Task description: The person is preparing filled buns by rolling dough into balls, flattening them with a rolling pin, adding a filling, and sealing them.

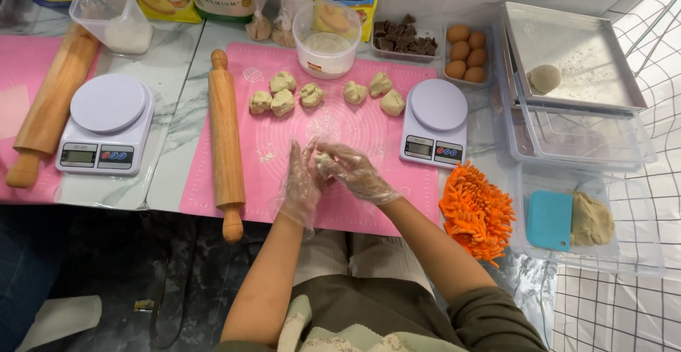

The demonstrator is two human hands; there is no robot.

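Pale dough piece (324, 163), small and roundish with no clear long axis, is sitting between the two gloved hands just above the near-middle of the pink silicone mat (355, 129) on the desk.

Left hand (301, 182): it is standing on edge in a thin clear plastic glove, palm facing right, fingers pointing away from the body. The dough is lying directly to its right, touching the palm side near the fingers.

Right hand (358, 171): it is reaching in from the right, also gloved, fingers curling over the dough from above and from the right. Both hands are equally close to the piece; neither is nearer.

Grip: both hands are cupping together and closing on the dough piece, the fingers only loosely parted, nothing else in them.

Surroundings: seven rough dough lumps (312, 95) are lying in a loose row well beyond the hands, along the far part of the mat. A wooden rolling pin (225, 146) is lying along the mat's left edge, its long axis running away from the body. A white kitchen scale (434, 121) is resting at the mat's right edge, and an orange chenille mitt (477, 210) is lying near the right forearm.
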